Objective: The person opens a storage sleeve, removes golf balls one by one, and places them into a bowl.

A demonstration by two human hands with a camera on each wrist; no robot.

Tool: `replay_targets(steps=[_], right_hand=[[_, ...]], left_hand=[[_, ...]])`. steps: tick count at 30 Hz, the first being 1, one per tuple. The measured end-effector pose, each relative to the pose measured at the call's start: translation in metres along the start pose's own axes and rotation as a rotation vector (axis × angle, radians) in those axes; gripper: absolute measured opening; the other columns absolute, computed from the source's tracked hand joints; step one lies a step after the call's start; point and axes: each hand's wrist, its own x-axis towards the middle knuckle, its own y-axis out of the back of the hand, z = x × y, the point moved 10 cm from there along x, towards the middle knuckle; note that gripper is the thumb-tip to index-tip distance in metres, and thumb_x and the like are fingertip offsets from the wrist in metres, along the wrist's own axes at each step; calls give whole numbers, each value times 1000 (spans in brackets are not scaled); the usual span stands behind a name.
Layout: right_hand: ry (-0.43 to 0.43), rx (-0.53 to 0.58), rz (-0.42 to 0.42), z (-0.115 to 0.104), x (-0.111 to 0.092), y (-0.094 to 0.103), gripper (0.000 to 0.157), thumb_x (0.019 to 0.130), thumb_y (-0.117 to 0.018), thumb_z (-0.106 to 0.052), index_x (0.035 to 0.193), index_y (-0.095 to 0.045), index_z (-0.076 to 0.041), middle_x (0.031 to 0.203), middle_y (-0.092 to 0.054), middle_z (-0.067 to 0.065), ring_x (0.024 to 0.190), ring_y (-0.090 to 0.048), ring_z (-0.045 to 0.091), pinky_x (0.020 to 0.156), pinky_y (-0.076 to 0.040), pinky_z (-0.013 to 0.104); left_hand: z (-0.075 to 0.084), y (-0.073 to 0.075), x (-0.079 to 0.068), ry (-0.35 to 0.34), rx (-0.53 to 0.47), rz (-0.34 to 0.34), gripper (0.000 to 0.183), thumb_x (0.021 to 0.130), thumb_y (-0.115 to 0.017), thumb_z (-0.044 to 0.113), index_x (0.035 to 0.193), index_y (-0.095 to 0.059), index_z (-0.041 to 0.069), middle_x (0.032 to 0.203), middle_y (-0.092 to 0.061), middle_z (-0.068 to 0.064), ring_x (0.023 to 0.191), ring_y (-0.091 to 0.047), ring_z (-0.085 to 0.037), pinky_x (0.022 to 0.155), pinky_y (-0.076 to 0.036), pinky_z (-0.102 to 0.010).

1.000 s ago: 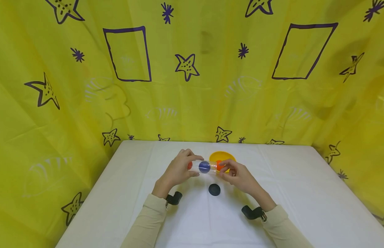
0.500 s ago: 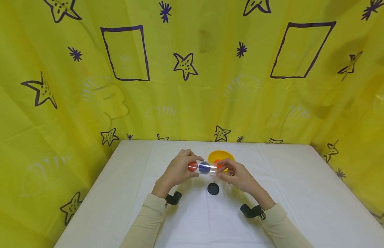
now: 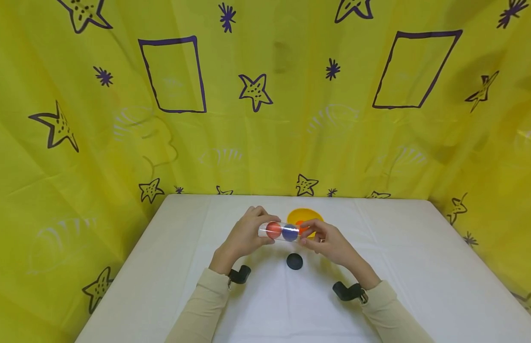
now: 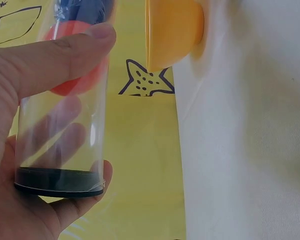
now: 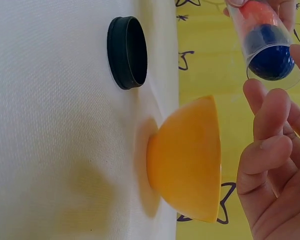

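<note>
My left hand (image 3: 246, 234) grips a clear plastic tube (image 4: 65, 130), its thumb across the tube's side. A black cap (image 4: 60, 180) closes the tube's left end. Inside lie a red ball (image 3: 273, 230) and a blue ball (image 3: 290, 232), side by side. The right end is uncapped, with the blue ball right at its mouth in the right wrist view. There my right hand (image 3: 327, 240) holds thumb and fingertips at opposite sides of the rim. Its other fingers are curled. In the head view the tube lies nearly level above the table.
Behind the right hand, a yellow bowl (image 5: 187, 160) stands on the white table (image 3: 265, 305), with an orange ball (image 3: 300, 223) partly seen in it. A loose black cap (image 3: 295, 261) lies in front of the bowl. A patterned yellow curtain (image 3: 265, 133) hangs behind.
The red and blue balls have slid right inside the tube, towards its uncapped end. The red one has come out from behind the left fingers. Both hands have barely moved.
</note>
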Motion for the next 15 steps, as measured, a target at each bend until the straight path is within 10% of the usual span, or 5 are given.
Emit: replay_targets(steps=[15], right_hand=[[-18, -7, 8, 4, 0, 0, 37, 85, -73, -34, 117, -61, -20, 101, -67, 5, 59, -54, 15, 48, -43, 24]], left_hand=[[-3, -1, 0, 21, -27, -6, 47, 73, -85, 23, 116, -68, 26, 102, -55, 7, 97, -44, -11, 80, -46, -28]])
